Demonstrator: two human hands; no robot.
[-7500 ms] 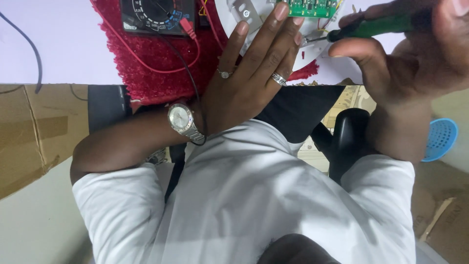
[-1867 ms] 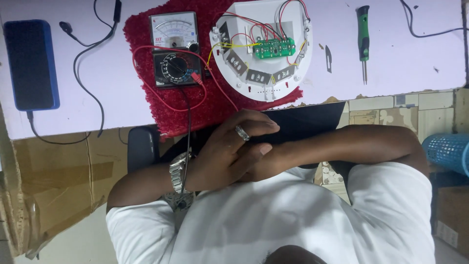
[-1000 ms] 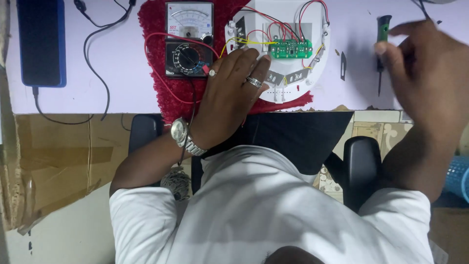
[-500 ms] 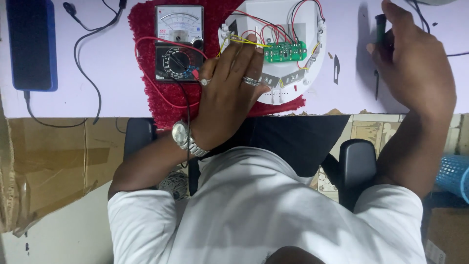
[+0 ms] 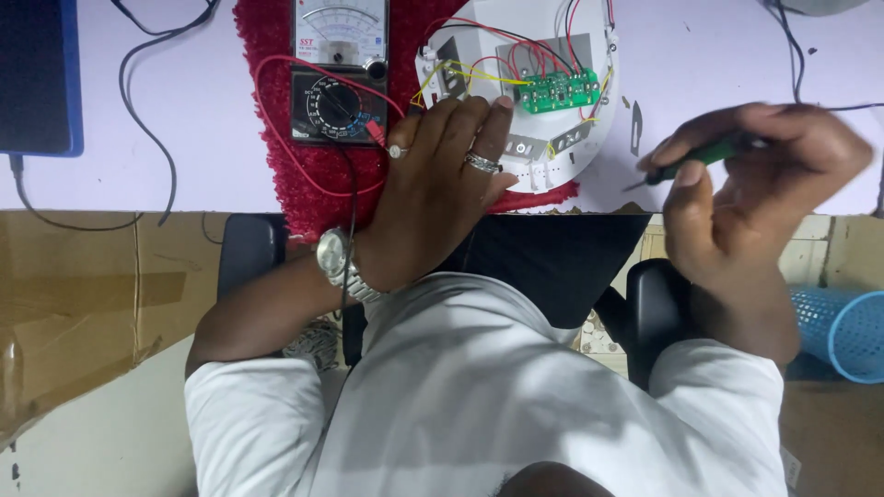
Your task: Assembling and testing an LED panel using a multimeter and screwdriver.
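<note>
Resting flat on the near edge of the round white plate, the left hand is spread, fingers extended toward the green circuit board; nothing is pinched, the plate is only steadied under the palm. A green-handled screwdriver is pinched between the thumb and fingertips of the right hand, which is lifted off the table to the right of the plate, its metal tip pointing back toward the plate. The board sits just beyond the left fingertips, wired in red and yellow. A dial meter lies on the red mat to the left of that hand. Judged from this, the tool has been taken up and the work on the board is about to be met: the tip would need to be brought over and seated on a screw or terminal, with the plate kept from sliding.
</note>
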